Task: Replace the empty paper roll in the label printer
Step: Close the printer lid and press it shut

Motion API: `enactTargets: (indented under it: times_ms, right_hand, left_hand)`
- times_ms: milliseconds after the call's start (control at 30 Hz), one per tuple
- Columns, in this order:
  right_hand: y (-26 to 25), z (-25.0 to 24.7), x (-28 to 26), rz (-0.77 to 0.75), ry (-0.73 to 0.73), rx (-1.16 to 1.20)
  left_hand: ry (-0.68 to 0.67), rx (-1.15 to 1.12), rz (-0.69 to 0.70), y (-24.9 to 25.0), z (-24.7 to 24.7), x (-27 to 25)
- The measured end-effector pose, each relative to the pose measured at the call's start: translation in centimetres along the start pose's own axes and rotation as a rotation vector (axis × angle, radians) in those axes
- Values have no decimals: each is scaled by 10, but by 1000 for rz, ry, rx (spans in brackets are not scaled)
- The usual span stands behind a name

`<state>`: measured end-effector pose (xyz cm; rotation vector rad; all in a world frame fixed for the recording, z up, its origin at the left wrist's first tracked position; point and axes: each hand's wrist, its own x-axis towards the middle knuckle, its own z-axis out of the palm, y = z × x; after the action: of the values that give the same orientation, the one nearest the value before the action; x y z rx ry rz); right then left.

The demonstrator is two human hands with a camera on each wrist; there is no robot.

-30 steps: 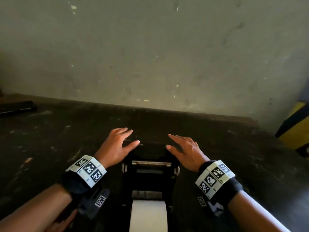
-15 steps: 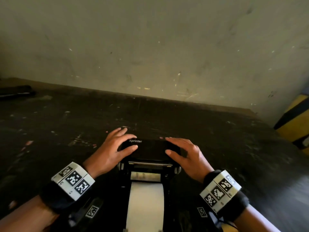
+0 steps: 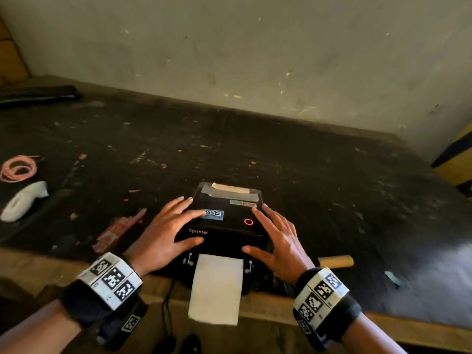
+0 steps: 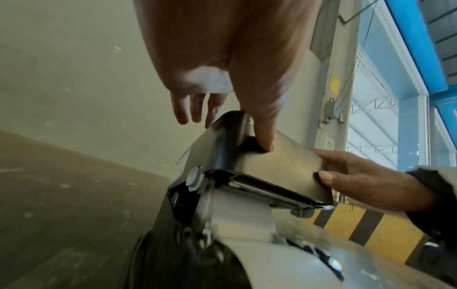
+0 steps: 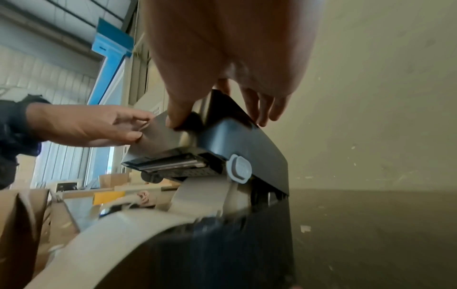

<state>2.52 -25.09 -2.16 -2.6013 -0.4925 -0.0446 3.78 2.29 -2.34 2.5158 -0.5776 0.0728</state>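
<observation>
Head view: both hands flat on the printer lid, fingers straight and spread, nothing gripped. Left hand (image 3: 166, 233) covers the lid's left side, thumb tip lying just below the "Xprinter" lettering; right hand (image 3: 277, 241) covers the right side, thumb at the lid's front edge, index tip near the orange ring light (image 3: 248, 222). Left wrist view shows the left thumb (image 4: 263, 135) pressed onto the smooth glossy lid with the other fingers reaching over the far edge; right wrist view mirrors that. Label printer (image 3: 227, 226) is a black, boxy plastic unit with rounded corners, sitting at the near edge of the dark, scuffed table (image 3: 332, 187). Wrist views show a narrow gap under the lid's front edge, a metal bar visible there, and grey rounded latch tabs on each side. Matte white paper strip (image 3: 217, 287) runs out of the front slot, hanging over the table edge. Off left: a pink coiled cord (image 3: 18, 168) and a blurred white object (image 3: 23, 200).
</observation>
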Motion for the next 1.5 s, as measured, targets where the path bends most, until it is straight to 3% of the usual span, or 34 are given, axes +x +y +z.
enactTargets:
  times_ms: [267,567,1133,1500]
  right_hand:
    - [-3,27,-19,186,-214,-86]
    - [-6,32,-21,242,-333,-89]
    - [-6,40,-24,297,-295,-48]
    - [-1,48,-29,236,-201,-84]
  left_hand:
    - [-185,89,-231,4,36,-19]
    - [-93,-21,-317,5,58,-27]
    - [-49,-71,-311,8,62,-31]
    - [-49,-46,-313,7,63,-31]
